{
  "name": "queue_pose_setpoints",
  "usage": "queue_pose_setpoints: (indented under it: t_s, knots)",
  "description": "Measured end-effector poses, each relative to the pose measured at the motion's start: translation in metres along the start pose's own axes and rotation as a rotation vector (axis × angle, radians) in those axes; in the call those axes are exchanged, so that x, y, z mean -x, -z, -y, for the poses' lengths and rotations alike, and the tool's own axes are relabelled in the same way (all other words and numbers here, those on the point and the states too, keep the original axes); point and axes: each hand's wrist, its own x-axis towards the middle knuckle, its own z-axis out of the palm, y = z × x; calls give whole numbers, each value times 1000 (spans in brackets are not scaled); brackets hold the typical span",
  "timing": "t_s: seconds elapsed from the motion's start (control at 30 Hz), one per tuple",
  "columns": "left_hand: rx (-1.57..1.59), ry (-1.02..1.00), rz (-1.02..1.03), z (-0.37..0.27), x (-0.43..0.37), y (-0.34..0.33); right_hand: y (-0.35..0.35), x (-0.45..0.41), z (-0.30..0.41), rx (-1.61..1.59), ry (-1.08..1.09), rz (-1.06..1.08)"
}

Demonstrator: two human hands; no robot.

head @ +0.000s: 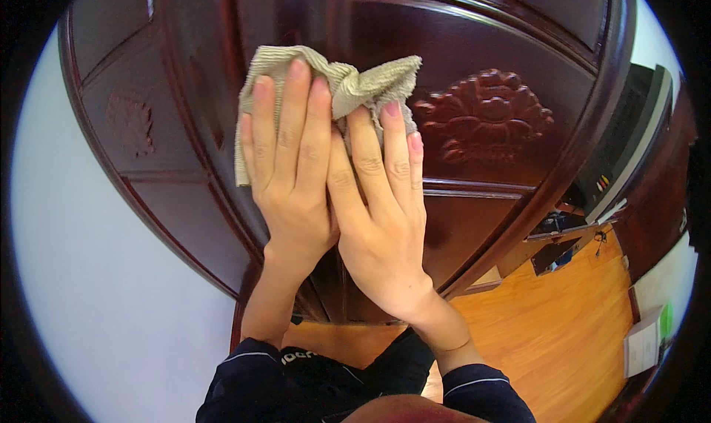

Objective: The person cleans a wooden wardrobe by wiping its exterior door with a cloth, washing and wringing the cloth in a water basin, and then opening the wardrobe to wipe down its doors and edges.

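A folded beige ribbed cloth (pixel 340 81) lies against the dark, glossy door (pixel 389 40) of a wooden wardrobe. Flat on its left part is my left hand (pixel 294 184), fingers stretched upward and pressing it to the wood. My right hand (pixel 383 228) sits beside it, with its fingers on the lower right of the cloth and its thumb side against my left hand. One corner of the cloth juts out above the right fingers. To the right, a carved flower relief (pixel 494 115) stands out from the door panel. My palms are hidden.
A white wall (pixel 111 256) borders the wardrobe at left. On the right are a dark flat-screen television (pixel 622 140), a wooden cabinet (pixel 655 217) and a loose cable (pixel 600 238). A white box (pixel 643 342) stands at lower right, by the wood floor (pixel 544 334).
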Motion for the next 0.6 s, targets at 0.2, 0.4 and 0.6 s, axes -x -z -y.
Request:
queue_pose_setpoints:
  t_s: [0.2, 0.4, 0.6]
  knots:
    - [7, -71, 195, -43, -19, -9, 27, 10, -31, 136, -105, -28]
    - [72, -206, 320, -100, 35, -26, 43, 88, -66, 258, -229, -20]
    - [-16, -102, 261, -96, 16, -31, 54, 63, -78, 189, -149, -12]
